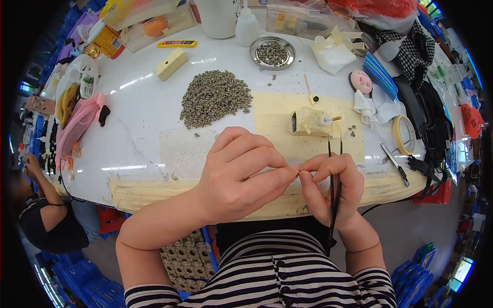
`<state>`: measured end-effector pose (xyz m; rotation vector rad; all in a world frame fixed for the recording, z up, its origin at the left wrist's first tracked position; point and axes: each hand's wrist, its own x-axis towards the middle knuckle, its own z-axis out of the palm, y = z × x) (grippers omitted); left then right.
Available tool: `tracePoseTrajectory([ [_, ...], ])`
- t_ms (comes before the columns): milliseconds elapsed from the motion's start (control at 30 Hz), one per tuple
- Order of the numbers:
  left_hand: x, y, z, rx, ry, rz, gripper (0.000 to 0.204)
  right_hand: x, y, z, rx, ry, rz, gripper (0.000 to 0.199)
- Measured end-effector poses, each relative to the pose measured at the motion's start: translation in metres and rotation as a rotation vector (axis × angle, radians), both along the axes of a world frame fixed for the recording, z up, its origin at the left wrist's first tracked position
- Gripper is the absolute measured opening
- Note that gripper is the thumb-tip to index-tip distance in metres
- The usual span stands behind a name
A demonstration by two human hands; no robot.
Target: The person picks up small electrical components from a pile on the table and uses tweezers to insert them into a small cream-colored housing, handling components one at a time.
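Above the near edge of the table, the fingertips of my two hands meet. My left hand (245, 174) is closed in a pinch, and whatever it holds is too small to name. Black tweezers (335, 197) rest in my right hand (345, 182), tips pointing away from me, while its thumb and forefinger pinch at the same spot as the left. Beyond my left hand lies a heap of small metal parts (214, 97). Just past the tweezer tips sits a tape-wrapped block (307, 123) with a white nozzle on top.
A round metal dish (253, 57) of similar parts stands behind. Nearby are a pale yellow block (170, 64), a white squeeze bottle (247, 28), a tape roll (398, 134) and a utility knife (395, 164). Another person (49, 220) sits at far left.
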<state>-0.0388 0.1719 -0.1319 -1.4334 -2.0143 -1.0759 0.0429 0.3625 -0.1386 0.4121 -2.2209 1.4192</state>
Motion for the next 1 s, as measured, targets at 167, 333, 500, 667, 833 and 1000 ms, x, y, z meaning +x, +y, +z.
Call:
tracePoseTrajectory([
  [167,-0.0022,-0.0004,0.0031,-0.009,-0.09,-0.02,0.033,0.0003,-0.0002,-0.0023,-0.062,-0.034,0.007,0.021],
  [333,-0.0028,-0.0014,0.0029,-0.014,-0.114,-0.032,0.035,0.0003,-0.0004,-0.0018,-0.046,-0.022,0.008,0.021],
  [500,-0.0024,-0.0013,0.0035,-0.009,-0.098,-0.02,0.035,0.0001,-0.0004,-0.0017,-0.059,0.009,-0.015,0.022],
  [667,-0.0012,-0.0013,0.0011,-0.004,-0.039,-0.001,0.035,-0.0009,-0.0003,-0.0007,-0.027,0.014,0.006,0.023],
  [833,-0.0006,-0.0012,0.0027,-0.01,-0.003,0.004,0.034,0.0005,0.0011,0.0002,-0.026,-0.021,0.015,0.024],
  [1000,-0.0006,0.0006,0.002,-0.008,-0.019,0.04,0.03,0.001,-0.0005,-0.0025,-0.051,0.074,0.005,0.026],
])
